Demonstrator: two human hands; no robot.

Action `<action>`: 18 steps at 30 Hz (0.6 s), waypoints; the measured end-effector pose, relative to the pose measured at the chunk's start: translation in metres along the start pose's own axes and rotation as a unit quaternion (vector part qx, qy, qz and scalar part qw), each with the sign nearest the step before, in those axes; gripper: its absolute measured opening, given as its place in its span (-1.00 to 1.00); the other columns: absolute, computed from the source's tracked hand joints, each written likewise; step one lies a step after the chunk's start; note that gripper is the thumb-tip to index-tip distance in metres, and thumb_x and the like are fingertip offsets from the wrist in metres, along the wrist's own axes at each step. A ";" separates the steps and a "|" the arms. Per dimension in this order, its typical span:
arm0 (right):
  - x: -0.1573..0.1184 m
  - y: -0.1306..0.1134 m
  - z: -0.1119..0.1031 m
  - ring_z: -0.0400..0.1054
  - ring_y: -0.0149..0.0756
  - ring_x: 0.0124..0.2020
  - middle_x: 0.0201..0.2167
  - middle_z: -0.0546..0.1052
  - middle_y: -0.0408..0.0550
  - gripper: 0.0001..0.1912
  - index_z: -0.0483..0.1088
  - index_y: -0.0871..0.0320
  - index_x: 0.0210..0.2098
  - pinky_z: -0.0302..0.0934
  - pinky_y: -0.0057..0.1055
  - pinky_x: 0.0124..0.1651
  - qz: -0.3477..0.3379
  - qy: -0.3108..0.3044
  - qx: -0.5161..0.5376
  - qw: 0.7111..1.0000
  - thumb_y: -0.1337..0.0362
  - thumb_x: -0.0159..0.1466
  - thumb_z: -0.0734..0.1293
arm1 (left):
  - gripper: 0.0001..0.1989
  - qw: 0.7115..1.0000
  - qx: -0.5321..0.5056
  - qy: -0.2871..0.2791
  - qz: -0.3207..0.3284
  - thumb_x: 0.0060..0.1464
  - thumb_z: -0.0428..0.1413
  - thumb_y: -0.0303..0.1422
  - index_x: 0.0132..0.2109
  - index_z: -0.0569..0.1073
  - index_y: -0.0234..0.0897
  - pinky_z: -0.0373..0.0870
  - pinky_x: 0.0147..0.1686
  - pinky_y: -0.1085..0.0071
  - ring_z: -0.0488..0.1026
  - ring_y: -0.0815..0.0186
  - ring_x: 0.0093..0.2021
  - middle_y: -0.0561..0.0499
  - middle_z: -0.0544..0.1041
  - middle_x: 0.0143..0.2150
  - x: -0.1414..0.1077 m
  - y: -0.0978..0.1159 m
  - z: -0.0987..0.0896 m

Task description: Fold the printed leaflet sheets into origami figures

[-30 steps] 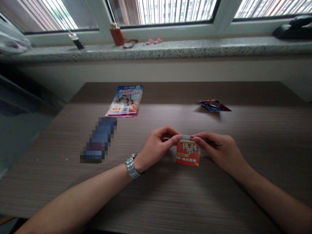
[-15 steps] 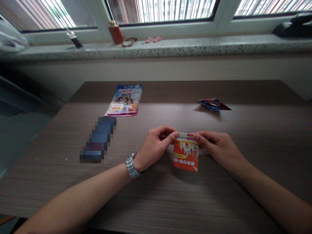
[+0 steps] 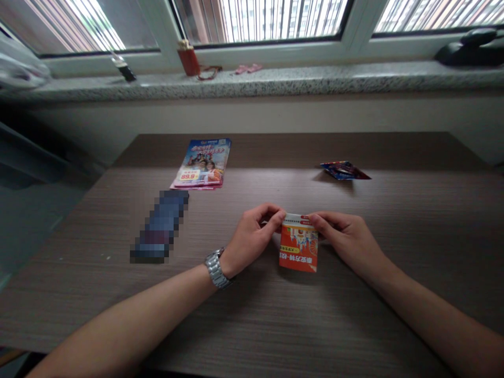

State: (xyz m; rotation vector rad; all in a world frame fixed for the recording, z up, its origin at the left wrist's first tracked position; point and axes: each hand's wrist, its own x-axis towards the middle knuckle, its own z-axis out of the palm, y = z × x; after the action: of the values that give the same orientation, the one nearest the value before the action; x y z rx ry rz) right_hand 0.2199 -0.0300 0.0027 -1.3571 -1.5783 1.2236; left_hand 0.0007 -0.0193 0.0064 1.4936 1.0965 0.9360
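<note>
A leaflet, orange-red with a printed castle and a white strip along its folded top, is held over the table. My left hand pinches its upper left corner between thumb and fingers; a metal watch circles that wrist. At the upper right corner, my right hand grips it with the thumb on the near face. The printing faces me upside down. The fingers behind the paper are mostly hidden.
On the table lie a stack of blue and pink flyers, a blurred-out phone-like object and a folded dark blue paper piece. A red lighter-like item stands on the stone windowsill.
The leaflet and both hands stay in nearly the same place and grip. The view has tilted slightly, and the leaflet's lower edge sits a little higher.
</note>
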 end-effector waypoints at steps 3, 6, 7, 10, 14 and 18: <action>0.000 0.002 0.001 0.57 -0.15 -0.31 -0.32 0.68 -0.04 -0.59 0.64 0.13 -0.17 0.49 -0.35 -0.34 0.016 0.008 0.028 0.999 -0.06 0.30 0.35 | -0.69 1.000 -0.006 -0.006 -0.007 0.28 0.11 -0.14 -0.17 0.52 -0.33 0.50 -0.23 0.47 0.54 0.31 -0.24 -0.05 0.59 -0.22 0.000 0.000 0.000; 0.000 0.001 0.003 0.57 -0.16 -0.31 -0.33 0.67 -0.05 -0.60 0.63 0.13 -0.19 0.49 -0.35 -0.32 0.023 0.004 0.043 0.999 -0.07 0.29 0.37 | -0.68 1.000 -0.021 -0.016 -0.012 0.24 0.15 -0.13 -0.16 0.53 -0.34 0.49 -0.24 0.47 0.53 0.30 -0.23 -0.05 0.59 -0.22 0.000 0.000 0.000; 0.000 0.000 0.004 0.57 -0.17 -0.31 -0.32 0.67 -0.06 -0.60 0.63 0.13 -0.20 0.49 -0.35 -0.30 0.022 0.000 0.047 0.999 -0.07 0.29 0.37 | -0.69 0.999 -0.028 -0.017 -0.013 0.24 0.16 -0.13 -0.17 0.53 -0.34 0.49 -0.25 0.47 0.53 0.31 -0.24 -0.05 0.58 -0.23 0.000 -0.001 0.000; -0.001 -0.004 0.004 0.56 -0.19 -0.31 -0.32 0.67 -0.06 -0.62 0.62 0.13 -0.23 0.47 -0.37 -0.29 0.017 -0.013 0.040 0.999 -0.05 0.30 0.35 | -0.74 0.999 -0.042 -0.018 -0.013 0.25 0.16 -0.18 -0.19 0.50 -0.32 0.46 -0.28 0.51 0.51 0.36 -0.28 0.00 0.57 -0.28 0.000 -0.003 0.000; -0.002 -0.007 0.005 0.53 -0.23 -0.36 -0.36 0.66 -0.07 -0.66 0.59 0.14 -0.28 0.40 -0.41 -0.34 0.000 -0.023 -0.012 1.000 0.00 0.32 0.34 | -0.78 0.999 -0.014 -0.034 -0.001 0.25 0.16 -0.22 -0.22 0.50 -0.32 0.42 -0.31 0.53 0.49 0.38 -0.31 0.02 0.56 -0.31 0.001 -0.004 -0.001; -0.003 -0.007 0.008 0.52 -0.24 -0.35 -0.32 0.66 -0.06 -0.70 0.57 0.13 -0.23 0.37 -0.41 -0.34 -0.012 -0.051 -0.012 0.999 0.03 0.32 0.34 | -0.77 0.999 0.020 -0.046 0.002 0.24 0.16 -0.22 -0.24 0.51 -0.32 0.41 -0.33 0.52 0.47 0.38 -0.33 0.02 0.56 -0.33 0.001 -0.002 -0.001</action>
State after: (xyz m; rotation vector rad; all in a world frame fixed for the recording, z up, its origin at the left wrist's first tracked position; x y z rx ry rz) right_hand 0.2109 -0.0344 0.0067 -1.3048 -1.6793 1.2802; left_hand 0.0000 -0.0179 0.0049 1.5570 1.0510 0.8451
